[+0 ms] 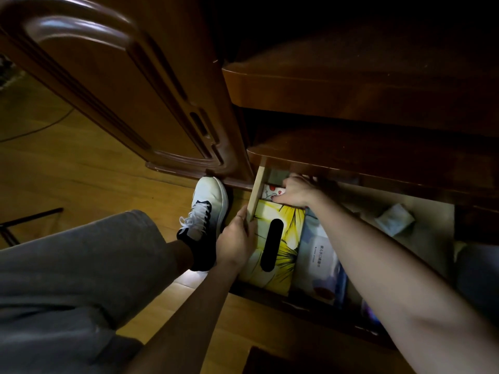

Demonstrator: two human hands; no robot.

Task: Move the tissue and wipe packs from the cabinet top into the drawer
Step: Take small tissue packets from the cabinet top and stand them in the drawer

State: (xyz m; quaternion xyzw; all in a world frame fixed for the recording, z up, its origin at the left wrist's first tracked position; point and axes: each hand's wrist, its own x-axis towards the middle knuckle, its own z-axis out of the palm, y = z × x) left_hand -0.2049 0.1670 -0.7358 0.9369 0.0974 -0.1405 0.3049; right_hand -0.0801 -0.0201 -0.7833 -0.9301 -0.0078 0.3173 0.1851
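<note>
Low and right of centre in the frame, the pulled-out pale wooden drawer (pixel 258 191) already holds a yellow flower-printed tissue box with a black oval slot (pixel 280 238) and, beside it, a pale blue wipe pack (pixel 321 255). The right hand (pixel 295 191) curls around a small white pack with red print (pixel 271 191) at the drawer's back left corner. The left hand (pixel 237 238) grips the drawer's side wall. I judge the pack is being tucked in: keep the drawer steadied, push the pack flat behind the tissue box, clear of the dark cabinet shelf (pixel 378 155) overhanging it.
</note>
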